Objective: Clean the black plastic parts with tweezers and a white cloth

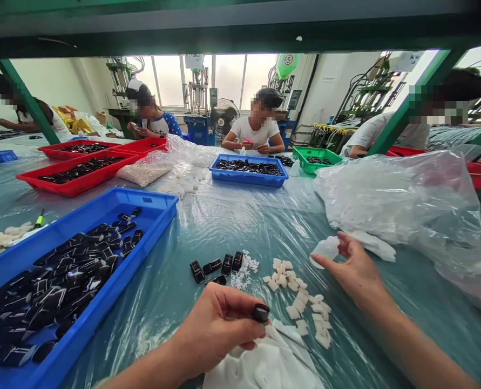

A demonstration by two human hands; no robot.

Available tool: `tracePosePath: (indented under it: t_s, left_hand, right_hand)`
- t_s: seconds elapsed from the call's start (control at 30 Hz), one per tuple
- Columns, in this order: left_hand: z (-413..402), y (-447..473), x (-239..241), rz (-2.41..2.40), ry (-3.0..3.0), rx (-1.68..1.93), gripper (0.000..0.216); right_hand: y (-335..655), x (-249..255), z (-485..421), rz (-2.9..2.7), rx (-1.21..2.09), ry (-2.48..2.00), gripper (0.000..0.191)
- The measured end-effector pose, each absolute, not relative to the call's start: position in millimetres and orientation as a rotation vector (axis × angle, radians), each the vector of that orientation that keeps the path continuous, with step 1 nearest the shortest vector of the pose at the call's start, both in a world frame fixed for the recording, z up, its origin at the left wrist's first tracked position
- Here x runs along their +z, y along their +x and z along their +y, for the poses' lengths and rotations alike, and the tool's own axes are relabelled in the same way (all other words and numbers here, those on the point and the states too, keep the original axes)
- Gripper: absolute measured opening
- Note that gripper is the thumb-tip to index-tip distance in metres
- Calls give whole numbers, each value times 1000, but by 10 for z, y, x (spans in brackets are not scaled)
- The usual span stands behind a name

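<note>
The left hand (214, 324) is curling, pinching a small black plastic part (260, 312) at its fingertips; the right hand (356, 270) is reaching forward, loosely gripping a small white bottle (325, 250)

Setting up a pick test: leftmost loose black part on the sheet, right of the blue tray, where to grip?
Come from above and pinch the leftmost black part across its two long sides. It lies flat on the sheet, long and narrow, its left side free and a small gap to the next black part on its right. The short ends look rounded and may slip.
</note>
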State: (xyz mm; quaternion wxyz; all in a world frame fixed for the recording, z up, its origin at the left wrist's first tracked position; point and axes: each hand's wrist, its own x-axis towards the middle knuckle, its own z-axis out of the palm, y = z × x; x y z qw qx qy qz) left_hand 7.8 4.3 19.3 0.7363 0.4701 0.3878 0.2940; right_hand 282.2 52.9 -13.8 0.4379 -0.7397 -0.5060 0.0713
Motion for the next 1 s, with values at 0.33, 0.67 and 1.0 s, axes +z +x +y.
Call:
tracePosePath:
  t_s: [0.33, 0.67, 1.0]
  left_hand:
    - [31, 84, 160, 863, 1011, 594, 16]
    - [41, 96, 137, 794, 946, 544, 29]
    - [51, 103, 94, 783, 869, 531, 33]
  right_hand:
    - [2286, 174, 125, -1998, 182, -1432, 18]
    - [2111, -125, 164, -2302, 14, -1380, 20]
    - [2067, -85, 91, -2273, 35, -1342, 20]
